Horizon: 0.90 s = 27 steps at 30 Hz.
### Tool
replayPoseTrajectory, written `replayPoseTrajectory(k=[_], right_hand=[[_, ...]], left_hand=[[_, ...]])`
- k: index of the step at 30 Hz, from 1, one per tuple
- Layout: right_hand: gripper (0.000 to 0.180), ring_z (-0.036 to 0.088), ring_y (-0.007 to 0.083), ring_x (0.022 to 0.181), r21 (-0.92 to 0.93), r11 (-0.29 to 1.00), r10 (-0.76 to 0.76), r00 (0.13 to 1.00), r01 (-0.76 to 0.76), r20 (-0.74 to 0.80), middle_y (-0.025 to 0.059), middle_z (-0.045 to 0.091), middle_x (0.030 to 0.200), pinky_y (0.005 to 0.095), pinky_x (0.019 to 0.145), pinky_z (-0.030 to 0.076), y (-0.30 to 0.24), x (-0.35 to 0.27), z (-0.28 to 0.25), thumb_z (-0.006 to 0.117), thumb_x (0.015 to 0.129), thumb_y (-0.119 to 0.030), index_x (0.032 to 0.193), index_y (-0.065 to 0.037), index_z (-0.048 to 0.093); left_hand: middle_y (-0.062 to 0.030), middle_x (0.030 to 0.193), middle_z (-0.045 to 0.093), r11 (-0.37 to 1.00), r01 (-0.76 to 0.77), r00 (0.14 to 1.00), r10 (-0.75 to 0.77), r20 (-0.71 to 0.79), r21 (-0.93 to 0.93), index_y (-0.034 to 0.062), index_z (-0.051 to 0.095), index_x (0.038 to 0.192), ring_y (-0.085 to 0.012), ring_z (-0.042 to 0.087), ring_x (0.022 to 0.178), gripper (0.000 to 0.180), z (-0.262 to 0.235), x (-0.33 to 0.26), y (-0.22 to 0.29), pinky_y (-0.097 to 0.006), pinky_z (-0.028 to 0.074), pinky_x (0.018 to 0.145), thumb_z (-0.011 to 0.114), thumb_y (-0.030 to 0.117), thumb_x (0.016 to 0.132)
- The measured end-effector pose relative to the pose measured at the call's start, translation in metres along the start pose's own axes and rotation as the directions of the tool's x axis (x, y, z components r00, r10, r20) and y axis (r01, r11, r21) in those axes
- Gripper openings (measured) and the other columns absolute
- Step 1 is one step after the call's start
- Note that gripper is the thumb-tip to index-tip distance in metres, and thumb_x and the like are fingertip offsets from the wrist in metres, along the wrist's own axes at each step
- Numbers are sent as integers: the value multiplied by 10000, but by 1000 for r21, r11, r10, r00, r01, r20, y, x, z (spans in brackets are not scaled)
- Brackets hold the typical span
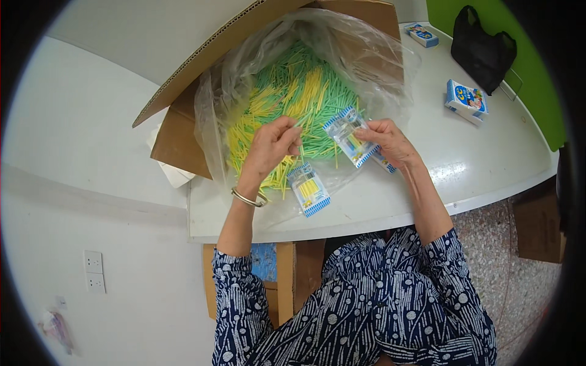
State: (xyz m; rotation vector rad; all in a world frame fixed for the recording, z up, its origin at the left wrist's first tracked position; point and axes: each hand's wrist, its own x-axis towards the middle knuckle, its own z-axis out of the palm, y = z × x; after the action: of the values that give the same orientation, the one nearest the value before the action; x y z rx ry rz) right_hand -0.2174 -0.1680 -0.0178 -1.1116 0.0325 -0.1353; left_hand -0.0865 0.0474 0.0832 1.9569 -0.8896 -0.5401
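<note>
Over a heap of thin green and yellow sticks (311, 85), my left hand (271, 146) has its fingers pinched together. Whatever is between them is too small to tell from the sticks behind. My right hand (390, 141) grips a small clear packet (350, 139) with blue-striped ends, between thumb and fingers. Yellow sticks show inside that packet. Partly covered by my right hand is another blue-edged packet (384, 162). Just below my left hand lies a similar packet (309, 190) with yellow pieces in it, resting near the front of the table.
A clear plastic bag (213, 122) lines the cardboard box (177, 137) that lies on the white table (421, 195). Two small blue-and-white boxes, one near (467, 100) and one far (422, 35), stand at right beside a black bag (482, 49). Under the table is an open carton (285, 256).
</note>
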Motion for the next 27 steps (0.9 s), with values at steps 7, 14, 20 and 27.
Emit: replayPoseTrajectory(k=[7, 14, 20, 27], right_hand=[[258, 587, 62, 763, -35, 998, 56, 993, -52, 105, 46, 671, 884, 209, 702, 465, -1, -2, 2, 631, 873, -195, 996, 30, 659], [263, 592, 70, 777, -43, 997, 72, 990, -67, 119, 58, 668, 897, 215, 711, 468, 4, -1, 2, 632, 872, -190, 1008, 34, 653], [272, 598, 71, 792, -82, 992, 108, 982, -96, 153, 61, 667, 905, 215, 732, 474, 8, -1, 4, 634, 869, -185, 1026, 37, 644], [250, 623, 89, 787, 110, 992, 52, 993, -64, 108, 57, 670, 903, 237, 724, 501, 1, -1, -3, 615, 877, -184, 1017, 22, 638]], left_hand=[[-27, 646, 594, 993, -48, 990, 33, 137, 110, -22, 586, 831, -93, 577, 539, 219, -5, 6, 14, -240, 457, 517, 557, 189, 879], [-20, 645, 587, 943, -66, 971, -16, 240, 327, -10, 605, 862, -76, 576, 570, 213, -2, 4, 37, -216, 457, 538, 577, 200, 889], [-84, 661, 600, 775, -305, 931, 120, 345, 554, -22, 609, 914, -158, 602, 570, 204, 5, 11, 45, -284, 470, 574, 587, 173, 859], [-118, 874, 637, 959, -274, 962, 272, 33, 72, -17, 630, 929, -127, 615, 698, 222, 16, 28, 27, -280, 493, 666, 539, 183, 900]])
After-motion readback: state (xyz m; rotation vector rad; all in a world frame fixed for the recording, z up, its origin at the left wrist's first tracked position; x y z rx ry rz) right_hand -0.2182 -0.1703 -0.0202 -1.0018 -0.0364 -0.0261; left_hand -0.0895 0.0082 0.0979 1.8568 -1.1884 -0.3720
